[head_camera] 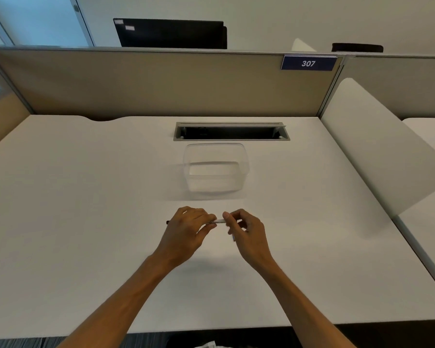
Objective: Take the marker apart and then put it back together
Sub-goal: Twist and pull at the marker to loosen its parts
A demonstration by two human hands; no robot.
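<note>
A thin marker (219,221) with a pale barrel lies level between both hands, just above the white desk (86,197). My left hand (186,229) wraps its left part, and a dark tip sticks out past the hand at the left. My right hand (246,232) pinches the barrel's right part with thumb and fingers. A small dark bit shows under the right hand's fingers; I cannot tell what it is. Most of the marker is hidden by the fingers.
A clear plastic tub (215,169) stands on the desk just beyond the hands. Behind it is an open cable slot (231,131) in the desktop. Beige partition walls (161,81) close the back, and a white divider (377,146) rises at the right.
</note>
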